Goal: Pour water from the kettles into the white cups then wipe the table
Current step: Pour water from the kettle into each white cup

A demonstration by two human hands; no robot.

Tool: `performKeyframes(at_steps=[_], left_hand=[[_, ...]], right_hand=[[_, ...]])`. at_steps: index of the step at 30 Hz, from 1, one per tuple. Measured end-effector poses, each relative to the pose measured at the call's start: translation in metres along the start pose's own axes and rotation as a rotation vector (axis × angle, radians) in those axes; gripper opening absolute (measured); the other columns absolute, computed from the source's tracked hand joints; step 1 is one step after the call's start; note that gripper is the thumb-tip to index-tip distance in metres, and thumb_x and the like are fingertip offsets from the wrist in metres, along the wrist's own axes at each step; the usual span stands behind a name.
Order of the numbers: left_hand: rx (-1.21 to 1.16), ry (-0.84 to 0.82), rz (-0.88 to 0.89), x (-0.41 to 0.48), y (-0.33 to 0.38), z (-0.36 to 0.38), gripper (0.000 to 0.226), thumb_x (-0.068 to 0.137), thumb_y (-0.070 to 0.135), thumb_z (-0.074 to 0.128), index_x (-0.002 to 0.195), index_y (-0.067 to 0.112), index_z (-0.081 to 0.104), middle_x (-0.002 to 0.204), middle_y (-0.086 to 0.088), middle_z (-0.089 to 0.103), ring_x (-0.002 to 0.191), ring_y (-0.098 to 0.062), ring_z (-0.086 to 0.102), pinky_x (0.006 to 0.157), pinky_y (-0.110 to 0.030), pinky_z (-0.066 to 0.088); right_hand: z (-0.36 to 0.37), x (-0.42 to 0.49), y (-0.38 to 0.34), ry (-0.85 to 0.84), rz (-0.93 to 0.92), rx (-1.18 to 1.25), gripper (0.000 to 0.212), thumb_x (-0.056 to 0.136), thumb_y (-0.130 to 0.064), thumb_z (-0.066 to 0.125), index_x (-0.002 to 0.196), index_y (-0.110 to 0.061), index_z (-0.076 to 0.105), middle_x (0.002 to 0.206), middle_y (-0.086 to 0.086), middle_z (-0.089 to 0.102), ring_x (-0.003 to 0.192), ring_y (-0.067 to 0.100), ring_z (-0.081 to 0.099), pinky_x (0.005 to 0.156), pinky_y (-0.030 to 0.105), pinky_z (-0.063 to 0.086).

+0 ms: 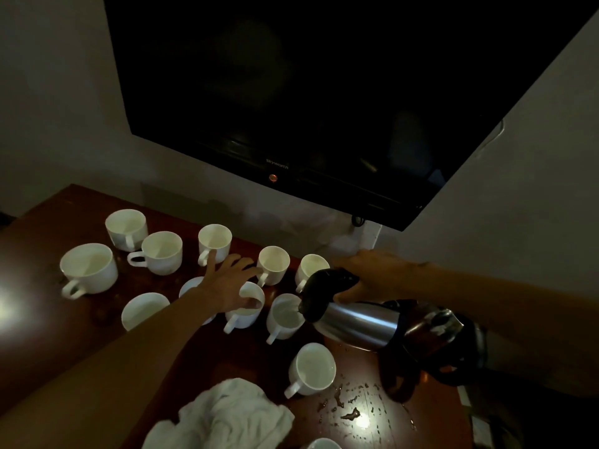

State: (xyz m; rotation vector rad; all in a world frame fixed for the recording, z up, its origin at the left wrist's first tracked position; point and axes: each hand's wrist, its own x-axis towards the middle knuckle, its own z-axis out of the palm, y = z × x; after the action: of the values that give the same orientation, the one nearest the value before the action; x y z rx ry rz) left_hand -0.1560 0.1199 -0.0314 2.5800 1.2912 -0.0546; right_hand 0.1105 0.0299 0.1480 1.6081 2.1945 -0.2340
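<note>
Steel kettle point(359, 322) hangs tipped almost flat above the right side of the table point(48, 335), its black spout end low over the rim of one white cup point(285, 315) in the middle of the cluster, which is where the water has to land. Your right grip point(366, 280) is wrapped round the kettle's neck just behind the black lid, fingers over the top and thumb underneath, while the dark handle trails at the far end. I judge that this hold gives you finer control at so steep a tilt, and that the tilt means little water remains. In this dim light I cannot tell whether water is running. Your left grip point(227, 286) is spread wide and holds nothing. Its fingers are straight above the cups and its thumb tip is at the rim of the neighbouring cup point(244, 314), probably to steady it beside the pour. The back-row cups point(214, 239) stand with handles turned toward you, so each is easy to reach in turn. A nearer cup point(312, 367) sits just beside the spilled drops point(350, 414). The crumpled white cloth point(223, 413) waits at the near edge for the wiping, not yet begun.
</note>
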Motion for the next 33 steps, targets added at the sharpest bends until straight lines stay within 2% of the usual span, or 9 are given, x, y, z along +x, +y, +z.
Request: performKeyframes(at_steps=[9,15,24,33], left_hand=[[0.042,0.082,0.077,0.001,0.003,0.003,0.078,0.081,0.075,0.056,0.147,0.040,0.034,0.156,0.010,0.028,0.146,-0.019,0.018,0.115,-0.063,0.002],[0.075,0.063,0.076,0.001,0.008,0.001,0.077,0.082,0.074,0.054,0.148,0.039,0.034,0.160,0.006,0.022,0.148,-0.019,0.014,0.115,-0.061,-0.002],[0.055,0.044,0.067,-0.005,0.011,-0.001,0.075,0.084,0.071,0.056,0.148,0.038,0.035,0.160,0.005,0.020,0.149,-0.021,0.012,0.114,-0.062,-0.006],[0.069,0.026,0.063,-0.006,0.008,0.003,0.075,0.084,0.073,0.053,0.149,0.039,0.034,0.161,0.004,0.020,0.149,-0.022,0.012,0.115,-0.063,-0.001]], right_hand=[[0.001,0.005,-0.006,-0.052,0.008,-0.045,0.048,0.092,-0.058,0.061,0.127,-0.025,0.054,0.103,-0.004,0.065,0.089,0.015,0.060,0.076,0.029,0.048],[0.001,0.005,-0.005,-0.051,0.004,-0.049,0.050,0.092,-0.058,0.061,0.128,-0.025,0.054,0.107,-0.002,0.067,0.093,0.017,0.062,0.084,0.033,0.054],[-0.009,0.009,-0.006,-0.044,-0.013,-0.031,0.051,0.092,-0.054,0.064,0.131,-0.024,0.054,0.114,-0.002,0.065,0.098,0.017,0.060,0.079,0.030,0.047],[-0.004,0.016,-0.005,-0.075,-0.027,-0.042,0.043,0.092,-0.054,0.063,0.123,-0.025,0.054,0.100,-0.002,0.065,0.085,0.016,0.059,0.070,0.028,0.044]])
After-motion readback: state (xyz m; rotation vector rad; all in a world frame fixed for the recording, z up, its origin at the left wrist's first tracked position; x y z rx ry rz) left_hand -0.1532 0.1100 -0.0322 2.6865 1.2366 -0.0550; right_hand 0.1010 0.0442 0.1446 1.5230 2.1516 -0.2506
